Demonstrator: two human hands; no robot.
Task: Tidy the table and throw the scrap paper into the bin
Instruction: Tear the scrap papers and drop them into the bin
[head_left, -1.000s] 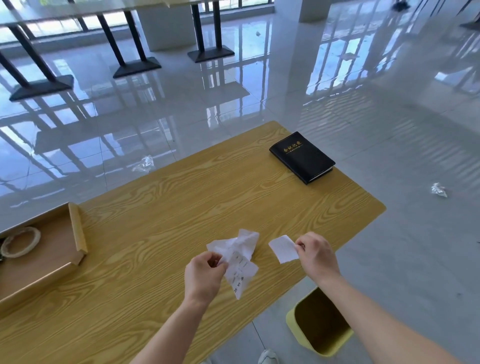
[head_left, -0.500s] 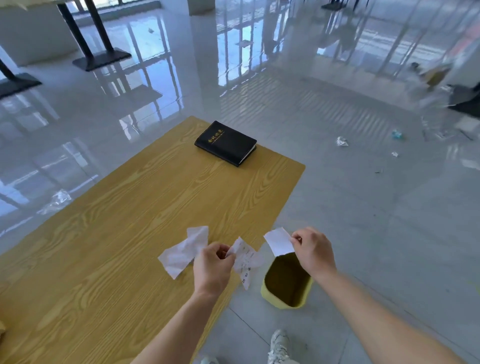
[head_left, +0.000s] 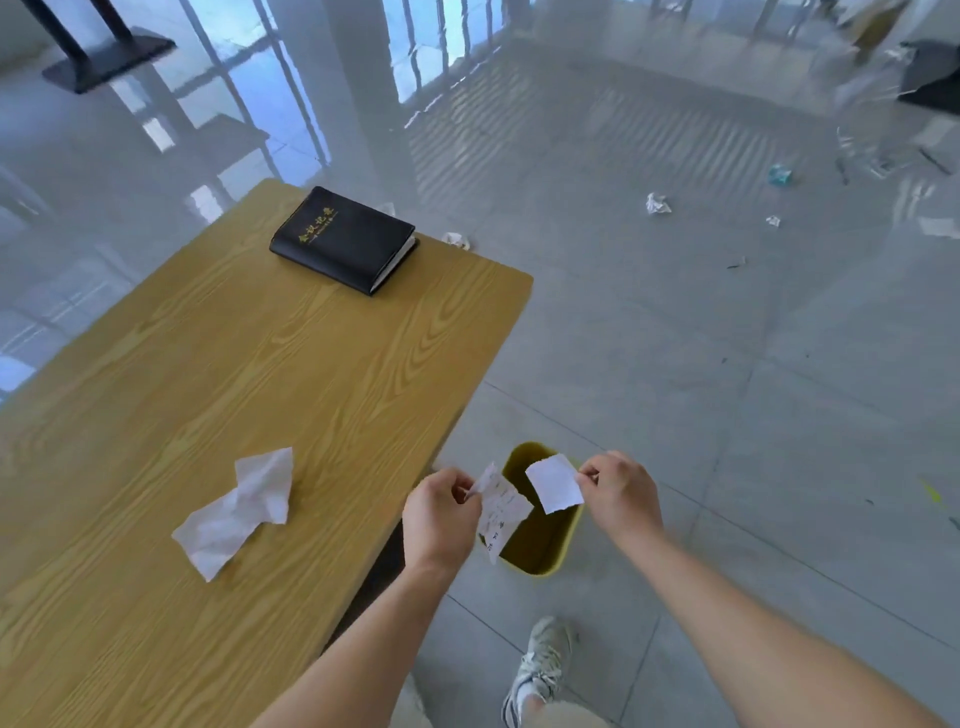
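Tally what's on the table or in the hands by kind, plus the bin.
Paper scraps: 3, a printed scrap in the left hand, a blank scrap in the right hand, a crumpled sheet on the table
Black notebook: 1
Yellow bin: 1
Total: 5

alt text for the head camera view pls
Two hands hold torn paper scraps over a yellow bin on the floor: left hand, right hand. A crumpled paper and black notebook lie on the wooden table.
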